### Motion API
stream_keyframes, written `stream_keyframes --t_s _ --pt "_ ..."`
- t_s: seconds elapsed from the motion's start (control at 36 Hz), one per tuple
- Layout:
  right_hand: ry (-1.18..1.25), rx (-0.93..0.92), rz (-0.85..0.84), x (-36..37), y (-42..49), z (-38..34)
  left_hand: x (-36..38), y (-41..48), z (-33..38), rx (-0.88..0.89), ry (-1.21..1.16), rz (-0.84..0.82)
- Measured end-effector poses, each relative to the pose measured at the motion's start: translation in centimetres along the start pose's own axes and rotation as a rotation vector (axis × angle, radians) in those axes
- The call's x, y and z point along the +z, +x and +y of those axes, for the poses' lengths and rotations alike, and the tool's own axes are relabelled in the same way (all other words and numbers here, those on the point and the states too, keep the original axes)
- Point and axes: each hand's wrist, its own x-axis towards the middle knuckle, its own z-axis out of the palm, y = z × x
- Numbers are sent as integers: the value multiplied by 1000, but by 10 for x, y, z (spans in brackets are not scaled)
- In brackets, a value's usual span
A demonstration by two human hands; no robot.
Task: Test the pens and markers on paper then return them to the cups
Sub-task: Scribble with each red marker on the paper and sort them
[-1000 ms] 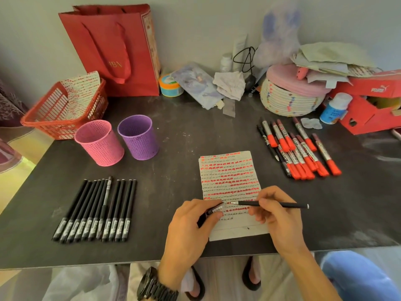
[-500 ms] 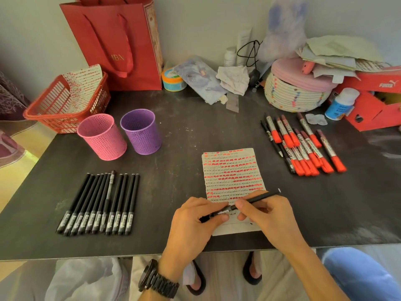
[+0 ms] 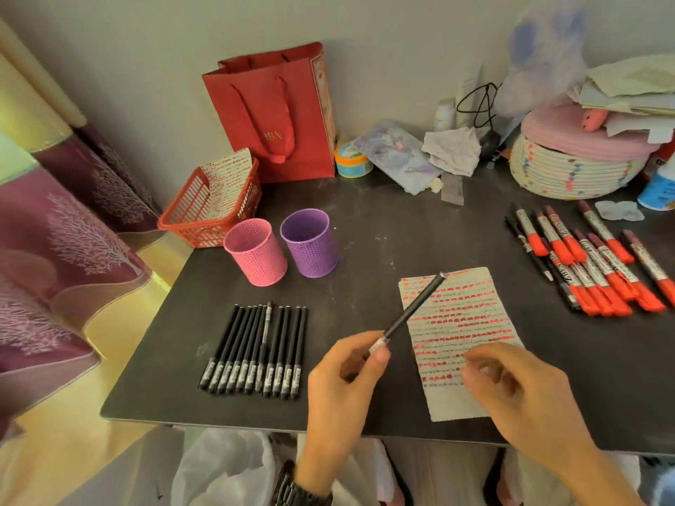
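- Head view: the left hand [image 3: 343,378] pinches a slim black pen [image 3: 412,310] by its lower end. The barrel slants up toward one o'clock over the top-left corner of the white paper sheet [image 3: 471,308], and the pen looks capped.
- The right hand [image 3: 518,388] hovers over the sheet's lower part, fingers loosely curled. Nothing shows in them, though the hand is blurred.
- Rows of red dashes and fainter dark lines fill the sheet nearly to its six o'clock edge, so testing looks far along.
- Returning seems not yet begun. At ten o'clock from the sheet stand a pink perforated cup [image 3: 255,252] and a purple perforated cup [image 3: 310,242], and nothing sticks up above either rim.
- A row of black pens [image 3: 255,352] lies at nine o'clock from the left hand, and a cluster of red-capped markers [image 3: 599,272] at two o'clock from the sheet, all on the dark tabletop [image 3: 383,231]. Which of them are already tested cannot be told.
- Beyond the cups, a red plastic basket [image 3: 212,213] at ten o'clock holds another marked sheet. A red paper gift bag [image 3: 277,115] stands at twelve, and a woven rope basket with a pink lid [image 3: 573,169] at two.
- The pen row lies just left of the line from hand to cups, so a low sweep could scatter it.
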Motion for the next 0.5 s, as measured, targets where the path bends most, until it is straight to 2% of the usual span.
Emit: stream_keyframes --t_s 0.17,0.28,0.39,0.5 --pt "-342 -76 -35 9 1 2 -96 -6 -11 -31 79 495" --pt "-473 -56 -50 12 4 4 -151 -3 -26 -120 330 751" --pt "-486 -38 -69 13 5 8 -176 2 -46 -186 691 786" --pt "-460 -21 -67 13 5 11 -173 5 -59 -246 801 718"
